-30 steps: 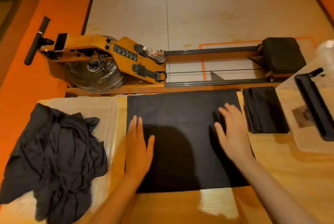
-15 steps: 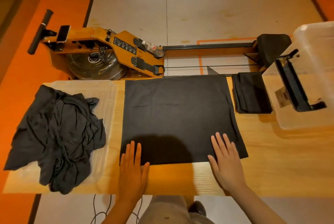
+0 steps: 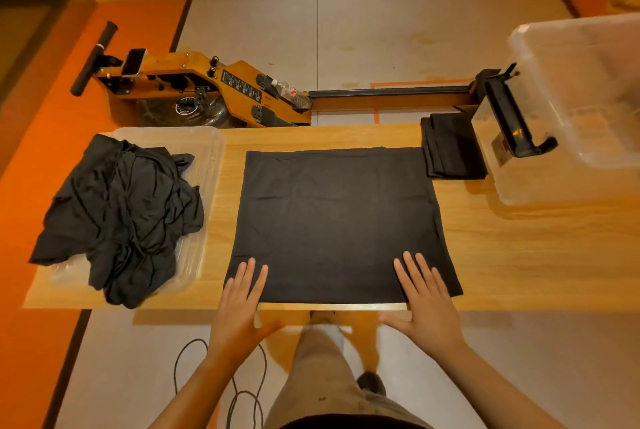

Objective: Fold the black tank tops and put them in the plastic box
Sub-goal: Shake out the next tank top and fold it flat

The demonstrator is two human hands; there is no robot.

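Now both my hands lie flat with fingers straight and spread, holding nothing. The left hand [image 3: 239,304] and right hand [image 3: 426,300] each rest fingertips on the near edge of the half-folded tank top [image 3: 339,217], which sits as a black rectangle in the middle of the table [image 3: 519,248].

To do this fold well, I think I should pinch the two near corners evenly, lift them together and carry that edge straight to the far edge. That way the sides line up and no crease gets trapped. A faint wrinkle shows near the far left, so a smoothing stroke there first seems wise.

A folded top [image 3: 450,148] lies just beside the plastic box [image 3: 554,182] at the far right. The unfolded pile [image 3: 117,214] waits on a clear lid [image 3: 207,158] to my left.
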